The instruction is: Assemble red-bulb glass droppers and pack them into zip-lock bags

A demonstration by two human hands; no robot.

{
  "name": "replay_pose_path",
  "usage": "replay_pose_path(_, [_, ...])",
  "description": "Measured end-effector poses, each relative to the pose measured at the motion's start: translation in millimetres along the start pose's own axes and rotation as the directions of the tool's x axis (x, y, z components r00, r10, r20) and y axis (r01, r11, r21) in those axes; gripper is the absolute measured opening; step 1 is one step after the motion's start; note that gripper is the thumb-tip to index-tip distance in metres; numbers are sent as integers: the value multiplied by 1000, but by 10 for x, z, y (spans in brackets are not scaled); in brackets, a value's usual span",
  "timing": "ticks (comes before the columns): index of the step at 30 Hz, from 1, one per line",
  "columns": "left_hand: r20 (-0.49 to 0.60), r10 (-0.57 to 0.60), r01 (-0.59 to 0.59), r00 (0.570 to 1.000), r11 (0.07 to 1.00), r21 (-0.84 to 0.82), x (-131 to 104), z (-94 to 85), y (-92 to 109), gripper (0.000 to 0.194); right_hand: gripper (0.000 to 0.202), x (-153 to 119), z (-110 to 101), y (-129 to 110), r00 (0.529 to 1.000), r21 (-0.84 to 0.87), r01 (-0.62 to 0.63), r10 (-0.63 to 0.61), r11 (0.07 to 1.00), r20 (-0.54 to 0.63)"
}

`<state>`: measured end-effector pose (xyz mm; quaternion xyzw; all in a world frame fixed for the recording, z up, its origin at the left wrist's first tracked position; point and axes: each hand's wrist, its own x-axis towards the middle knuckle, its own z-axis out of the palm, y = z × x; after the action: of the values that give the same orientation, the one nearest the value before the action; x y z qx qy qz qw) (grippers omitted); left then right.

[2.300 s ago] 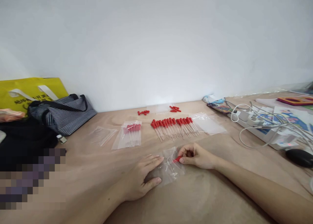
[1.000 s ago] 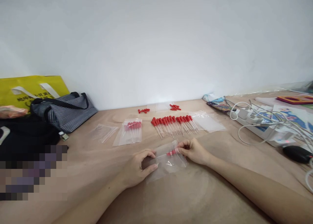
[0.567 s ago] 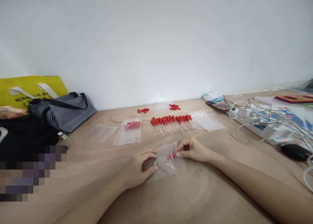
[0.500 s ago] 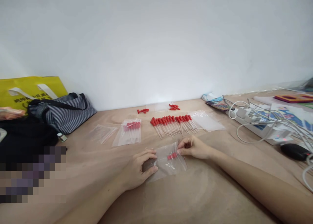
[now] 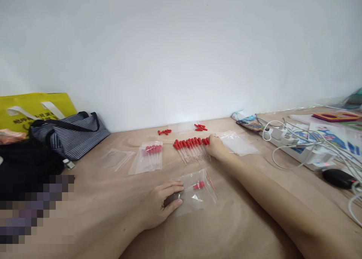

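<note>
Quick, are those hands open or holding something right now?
Left hand: open, resting on the clear bag.
Right hand: at the red-topped droppers; whether it grips one cannot be told.

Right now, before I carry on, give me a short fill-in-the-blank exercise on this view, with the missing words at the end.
1. The left hand rests on a clear bag, and the number of red tops showing inside that bag is ____.
2. As the camera sees it, the right hand is at the ____ end of the row of red-topped sticks.
3. The striped bag stands in front of a bag with white handles whose colour is ____.

Missing words: one; right; yellow.
</note>
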<state>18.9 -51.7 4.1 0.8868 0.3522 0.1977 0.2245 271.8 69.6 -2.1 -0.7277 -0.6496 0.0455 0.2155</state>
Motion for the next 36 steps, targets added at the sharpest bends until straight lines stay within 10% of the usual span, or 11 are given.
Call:
replay_pose_path(13, [68, -32, 30, 997, 999, 30, 20, -42, 53, 34, 45, -138, -181, 3, 994, 158, 110, -106, 981, -31])
replay_pose_path(20, [137, -41, 34, 990, 998, 59, 8, -96, 75, 39, 57, -778, -281, 145, 995, 856, 75, -96, 511, -30])
replay_pose_path(30, [112, -71, 64, 991, 996, 69, -1, -78, 92, 49, 50, -1057, -113, 141, 991, 979, -135, 21, 155, 133])
replay_pose_path(36, [90, -46, 45, 995, 999, 22, -22, -31, 12, 61, 46, -1152, -147, 45, 960, 956, -256, -79, 146, 269])
